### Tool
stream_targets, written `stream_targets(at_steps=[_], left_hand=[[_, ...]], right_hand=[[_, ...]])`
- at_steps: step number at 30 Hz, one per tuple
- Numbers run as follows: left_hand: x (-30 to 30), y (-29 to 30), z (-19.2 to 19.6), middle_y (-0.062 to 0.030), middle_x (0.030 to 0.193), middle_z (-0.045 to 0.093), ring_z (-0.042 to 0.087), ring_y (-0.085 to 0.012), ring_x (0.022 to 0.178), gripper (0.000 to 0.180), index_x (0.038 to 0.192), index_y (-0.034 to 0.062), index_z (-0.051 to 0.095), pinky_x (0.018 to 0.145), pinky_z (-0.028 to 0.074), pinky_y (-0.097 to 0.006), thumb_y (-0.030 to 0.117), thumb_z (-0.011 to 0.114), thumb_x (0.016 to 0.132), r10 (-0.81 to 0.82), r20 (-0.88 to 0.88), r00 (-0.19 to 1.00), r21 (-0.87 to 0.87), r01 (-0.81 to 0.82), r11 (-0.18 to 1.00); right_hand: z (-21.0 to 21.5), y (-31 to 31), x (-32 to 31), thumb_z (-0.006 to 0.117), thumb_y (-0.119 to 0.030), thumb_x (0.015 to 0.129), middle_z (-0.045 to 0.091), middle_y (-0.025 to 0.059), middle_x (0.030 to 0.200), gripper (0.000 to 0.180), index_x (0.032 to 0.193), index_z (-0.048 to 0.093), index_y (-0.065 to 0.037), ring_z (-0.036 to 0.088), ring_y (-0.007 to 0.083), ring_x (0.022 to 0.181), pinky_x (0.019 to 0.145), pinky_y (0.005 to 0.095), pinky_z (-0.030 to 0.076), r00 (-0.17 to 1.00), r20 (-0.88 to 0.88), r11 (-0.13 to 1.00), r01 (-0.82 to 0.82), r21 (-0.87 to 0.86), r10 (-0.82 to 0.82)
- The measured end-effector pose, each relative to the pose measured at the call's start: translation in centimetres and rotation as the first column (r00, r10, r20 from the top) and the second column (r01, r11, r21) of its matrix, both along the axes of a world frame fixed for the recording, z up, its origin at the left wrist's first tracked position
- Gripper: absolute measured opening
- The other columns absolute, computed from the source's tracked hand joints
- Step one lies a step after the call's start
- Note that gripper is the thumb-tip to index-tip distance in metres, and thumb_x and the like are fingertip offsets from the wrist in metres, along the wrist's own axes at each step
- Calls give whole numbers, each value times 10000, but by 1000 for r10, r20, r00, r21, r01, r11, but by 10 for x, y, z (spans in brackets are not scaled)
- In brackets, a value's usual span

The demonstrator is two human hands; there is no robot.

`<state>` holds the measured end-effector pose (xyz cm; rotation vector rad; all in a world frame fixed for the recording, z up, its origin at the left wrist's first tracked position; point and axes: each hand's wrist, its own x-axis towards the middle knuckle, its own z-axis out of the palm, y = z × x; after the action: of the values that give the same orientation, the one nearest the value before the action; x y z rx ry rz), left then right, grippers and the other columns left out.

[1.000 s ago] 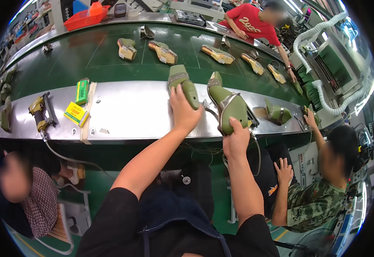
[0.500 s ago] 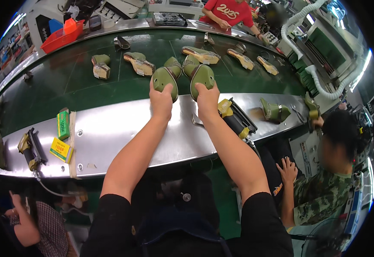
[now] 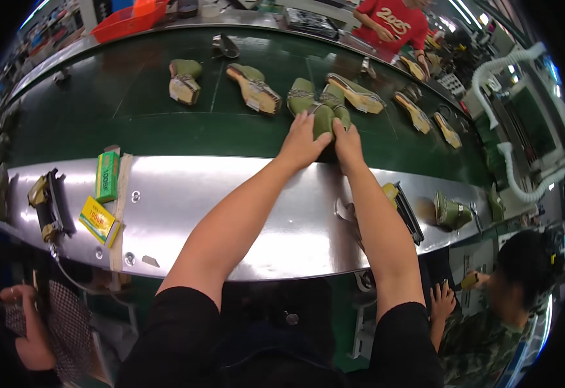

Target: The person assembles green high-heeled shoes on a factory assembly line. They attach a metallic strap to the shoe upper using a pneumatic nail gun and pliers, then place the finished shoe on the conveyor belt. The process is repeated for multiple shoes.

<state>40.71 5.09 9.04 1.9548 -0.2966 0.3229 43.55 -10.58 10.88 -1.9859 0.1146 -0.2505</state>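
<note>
Left hand (image 3: 300, 143) and right hand (image 3: 347, 143) side by side on green belt (image 3: 133, 110), just beyond steel tabletop (image 3: 231, 207). Each grip loosely closed over rear of one green shoe (image 3: 324, 119). Earlier: arms shorter, shoes nearer tabletop; now pushed farther onto belt.

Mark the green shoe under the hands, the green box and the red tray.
green shoe (image 3: 322, 116), head view, upper just beyond the fingers.
green box (image 3: 107, 176), head view, middle of its top face.
red tray (image 3: 127, 17), head view, front wall.
</note>
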Motion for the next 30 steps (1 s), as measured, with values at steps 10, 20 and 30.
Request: stream_targets(at_steps=[10, 20, 30], left_hand=[[-16, 16, 9, -344, 1578, 416, 401, -444, 1486, 764, 1493, -116, 450, 1241, 322, -448, 335, 688, 925, 78, -52, 996, -85, -82, 993], [-50, 66, 13, -282, 1323, 669, 668, -400, 1209, 626, 1446, -64, 506, 1052, 522, -436, 209, 697, 916, 29, -67, 997, -237, -45, 971], [-33, 78, 9, -247, 1309, 600, 562, -425, 1254, 544, 1337, -24, 574, 1109, 439, -474, 130, 746, 845, 327, 309, 893, -126, -303, 945]], right_hand=[[8, 18, -4, 492, -437, 1068, 622, 325, 1367, 656, 1482, 482, 72, 592, 464, 1299, 1077, 461, 449, 993, -31, 979, -120, -163, 117], [-14, 81, -84, 697, -174, 962, 214, 396, 1613, 808, 1565, 241, 111, 245, 539, 1493, 1229, 566, 244, 895, 399, 772, 107, -626, 200], [0, 97, -94, 749, -97, 839, 379, 309, 1533, 708, 1468, 450, 32, 399, 499, 1395, 1165, 556, 352, 861, 449, 724, 151, -673, 238]])
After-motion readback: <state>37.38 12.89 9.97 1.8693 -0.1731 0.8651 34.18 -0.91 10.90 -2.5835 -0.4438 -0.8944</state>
